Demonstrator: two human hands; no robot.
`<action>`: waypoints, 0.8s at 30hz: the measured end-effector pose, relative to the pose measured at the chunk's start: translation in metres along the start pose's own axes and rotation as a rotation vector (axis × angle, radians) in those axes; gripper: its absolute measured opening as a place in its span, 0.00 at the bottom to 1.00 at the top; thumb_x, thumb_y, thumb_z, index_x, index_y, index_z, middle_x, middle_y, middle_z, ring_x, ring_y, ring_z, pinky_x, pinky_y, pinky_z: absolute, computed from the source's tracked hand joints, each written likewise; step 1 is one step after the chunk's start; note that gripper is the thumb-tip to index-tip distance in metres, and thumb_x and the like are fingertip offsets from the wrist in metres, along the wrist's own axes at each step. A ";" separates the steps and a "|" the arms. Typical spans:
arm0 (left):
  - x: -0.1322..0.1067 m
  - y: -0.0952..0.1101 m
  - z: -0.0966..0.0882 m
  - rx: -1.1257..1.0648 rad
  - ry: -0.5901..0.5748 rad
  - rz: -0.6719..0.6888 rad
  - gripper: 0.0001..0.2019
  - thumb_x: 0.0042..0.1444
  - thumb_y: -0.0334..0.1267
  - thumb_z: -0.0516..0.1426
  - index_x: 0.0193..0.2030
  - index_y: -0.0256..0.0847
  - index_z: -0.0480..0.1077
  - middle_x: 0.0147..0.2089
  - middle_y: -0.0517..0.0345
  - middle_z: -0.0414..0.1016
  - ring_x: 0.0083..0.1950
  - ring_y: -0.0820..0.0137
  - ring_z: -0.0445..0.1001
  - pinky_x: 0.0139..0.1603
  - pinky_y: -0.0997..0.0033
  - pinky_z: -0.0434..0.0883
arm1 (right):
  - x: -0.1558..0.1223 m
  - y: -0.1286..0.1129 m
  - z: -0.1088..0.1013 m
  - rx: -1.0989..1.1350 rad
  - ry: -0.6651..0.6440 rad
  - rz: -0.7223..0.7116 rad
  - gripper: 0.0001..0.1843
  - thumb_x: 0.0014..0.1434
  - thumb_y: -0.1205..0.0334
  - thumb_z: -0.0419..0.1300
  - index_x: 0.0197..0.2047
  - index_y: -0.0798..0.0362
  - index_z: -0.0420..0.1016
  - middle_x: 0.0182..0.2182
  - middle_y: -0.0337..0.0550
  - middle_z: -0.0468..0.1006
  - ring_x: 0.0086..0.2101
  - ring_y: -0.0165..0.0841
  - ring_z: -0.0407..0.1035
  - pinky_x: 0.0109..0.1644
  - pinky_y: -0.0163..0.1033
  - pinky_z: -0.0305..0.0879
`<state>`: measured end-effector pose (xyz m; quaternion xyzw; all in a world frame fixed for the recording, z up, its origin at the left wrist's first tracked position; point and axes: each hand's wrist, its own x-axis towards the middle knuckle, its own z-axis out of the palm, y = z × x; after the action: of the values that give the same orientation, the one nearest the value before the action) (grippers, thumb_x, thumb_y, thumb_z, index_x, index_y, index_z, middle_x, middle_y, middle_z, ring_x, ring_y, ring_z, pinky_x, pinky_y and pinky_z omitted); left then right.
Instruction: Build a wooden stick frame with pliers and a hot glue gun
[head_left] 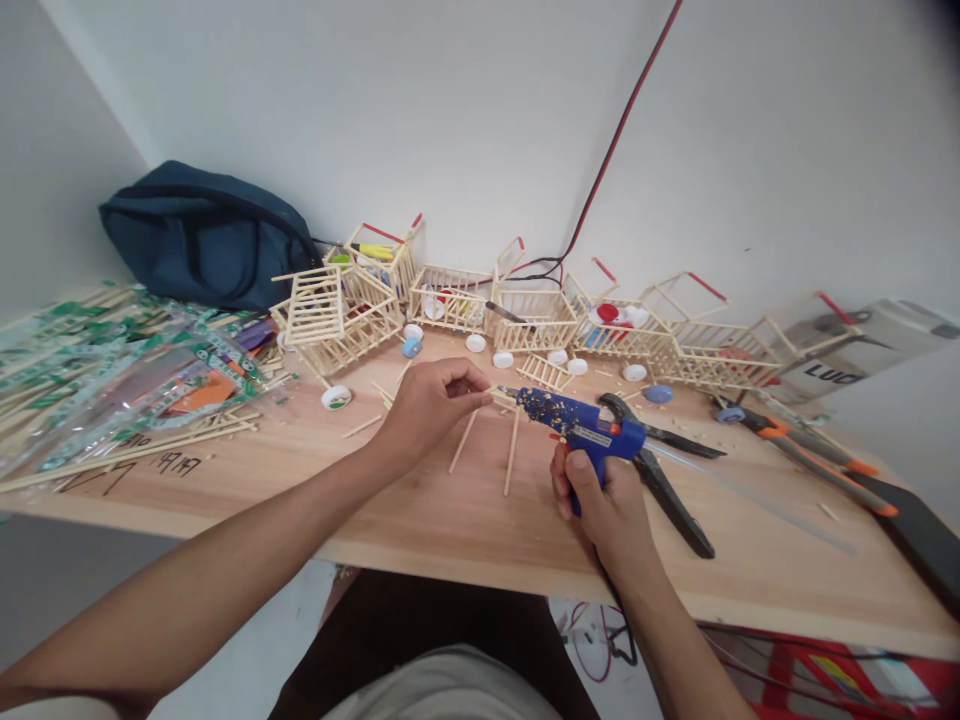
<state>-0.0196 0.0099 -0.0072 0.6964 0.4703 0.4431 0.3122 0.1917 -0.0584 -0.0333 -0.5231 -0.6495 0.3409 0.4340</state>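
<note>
My right hand (600,500) grips the handle of a blue glue gun (581,425), whose nozzle points left toward my left hand. My left hand (431,400) is pinched shut on a thin wooden stick (499,393) held right at the gun's tip. Two loose wooden sticks (512,450) lie on the wooden table (420,510) just below the hands. A small stick ladder piece (545,372) lies behind the glue gun.
A row of small stick-built carts (525,315) with red handles lines the wall, with bottle caps (476,343) scattered in front. Black scissors (664,465) and orange-handled pliers (810,450) lie at right. Plastic packets of sticks (112,385) and a dark blue bag (202,235) sit at left.
</note>
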 end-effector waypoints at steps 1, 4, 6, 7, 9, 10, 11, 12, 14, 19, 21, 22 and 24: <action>0.000 0.000 0.000 -0.002 0.001 0.002 0.05 0.50 0.36 0.62 0.30 0.37 0.74 0.28 0.59 0.76 0.27 0.75 0.68 0.29 0.75 0.62 | 0.000 0.001 0.000 0.005 0.000 0.006 0.28 0.63 0.43 0.48 0.20 0.53 0.61 0.13 0.37 0.63 0.16 0.26 0.58 0.22 0.33 0.53; 0.000 0.000 0.000 0.004 0.006 -0.005 0.04 0.50 0.36 0.62 0.29 0.37 0.74 0.27 0.59 0.75 0.27 0.75 0.68 0.28 0.75 0.61 | -0.001 0.003 0.000 0.011 -0.006 0.010 0.28 0.63 0.43 0.48 0.20 0.53 0.61 0.14 0.37 0.63 0.16 0.26 0.58 0.22 0.33 0.52; 0.000 0.001 -0.001 0.011 0.006 -0.011 0.04 0.49 0.36 0.62 0.29 0.37 0.74 0.27 0.59 0.75 0.26 0.75 0.67 0.28 0.75 0.61 | -0.001 0.003 -0.001 0.005 -0.012 0.005 0.28 0.64 0.43 0.47 0.19 0.53 0.61 0.14 0.37 0.63 0.17 0.26 0.58 0.23 0.33 0.52; 0.000 0.001 -0.001 0.011 0.005 -0.010 0.04 0.49 0.36 0.62 0.29 0.37 0.74 0.27 0.59 0.75 0.26 0.75 0.66 0.28 0.75 0.60 | -0.001 0.002 -0.001 0.002 -0.013 0.002 0.28 0.64 0.43 0.47 0.19 0.53 0.61 0.13 0.37 0.63 0.17 0.26 0.58 0.23 0.33 0.52; 0.000 0.002 -0.001 0.012 0.006 -0.005 0.04 0.50 0.36 0.62 0.29 0.37 0.74 0.27 0.59 0.75 0.26 0.76 0.66 0.28 0.75 0.60 | 0.000 0.001 0.000 0.001 -0.011 -0.003 0.28 0.64 0.43 0.47 0.19 0.53 0.61 0.13 0.37 0.62 0.16 0.26 0.58 0.23 0.33 0.52; 0.000 0.002 -0.001 0.013 0.006 -0.002 0.04 0.50 0.36 0.62 0.29 0.37 0.74 0.27 0.59 0.75 0.26 0.76 0.66 0.28 0.75 0.60 | 0.000 0.001 0.000 0.000 -0.011 -0.005 0.28 0.64 0.43 0.47 0.19 0.53 0.61 0.13 0.37 0.62 0.16 0.26 0.58 0.23 0.33 0.52; 0.000 0.002 -0.001 0.015 0.007 0.000 0.04 0.50 0.36 0.62 0.30 0.37 0.74 0.27 0.59 0.75 0.26 0.76 0.66 0.28 0.75 0.60 | 0.000 0.002 0.000 0.001 -0.012 -0.006 0.28 0.64 0.43 0.47 0.19 0.53 0.61 0.13 0.37 0.62 0.16 0.26 0.58 0.23 0.33 0.52; 0.000 0.002 -0.001 0.016 0.008 0.002 0.04 0.50 0.35 0.62 0.29 0.37 0.74 0.27 0.59 0.75 0.26 0.76 0.66 0.28 0.75 0.60 | -0.001 0.002 0.000 0.003 -0.012 -0.005 0.28 0.64 0.43 0.47 0.19 0.53 0.60 0.13 0.37 0.63 0.16 0.26 0.58 0.23 0.33 0.52; 0.000 0.002 -0.001 0.015 0.009 0.001 0.04 0.50 0.35 0.62 0.29 0.37 0.74 0.27 0.59 0.75 0.26 0.76 0.66 0.28 0.75 0.60 | -0.001 0.003 0.000 0.007 -0.015 -0.001 0.28 0.64 0.43 0.48 0.19 0.52 0.60 0.13 0.37 0.63 0.16 0.26 0.58 0.23 0.33 0.52; -0.001 0.002 -0.001 0.020 0.020 0.000 0.04 0.50 0.36 0.62 0.29 0.37 0.74 0.27 0.59 0.75 0.26 0.76 0.65 0.27 0.75 0.60 | -0.001 0.005 0.000 0.019 -0.003 0.010 0.27 0.63 0.43 0.49 0.19 0.52 0.59 0.14 0.36 0.63 0.17 0.26 0.58 0.23 0.34 0.52; -0.001 0.001 -0.001 0.023 0.017 -0.001 0.04 0.50 0.36 0.62 0.29 0.37 0.74 0.27 0.59 0.75 0.26 0.76 0.65 0.27 0.75 0.60 | -0.001 0.006 0.000 0.026 -0.007 0.012 0.27 0.63 0.43 0.49 0.18 0.52 0.59 0.14 0.37 0.63 0.17 0.26 0.59 0.23 0.34 0.52; -0.001 0.001 -0.001 0.025 0.016 -0.001 0.04 0.50 0.36 0.62 0.29 0.37 0.74 0.27 0.59 0.75 0.26 0.76 0.66 0.28 0.75 0.60 | -0.001 0.006 0.000 0.028 -0.008 0.013 0.27 0.63 0.44 0.49 0.19 0.52 0.59 0.14 0.37 0.63 0.17 0.26 0.59 0.23 0.34 0.52; -0.001 0.001 -0.001 0.028 0.015 0.004 0.04 0.50 0.36 0.61 0.29 0.37 0.74 0.27 0.59 0.75 0.26 0.75 0.66 0.28 0.75 0.60 | -0.001 0.006 0.000 0.029 -0.011 0.012 0.27 0.63 0.44 0.49 0.19 0.52 0.60 0.14 0.37 0.63 0.17 0.27 0.59 0.23 0.34 0.53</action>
<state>-0.0201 0.0089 -0.0063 0.6982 0.4774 0.4424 0.2982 0.1942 -0.0580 -0.0391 -0.5188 -0.6437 0.3558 0.4358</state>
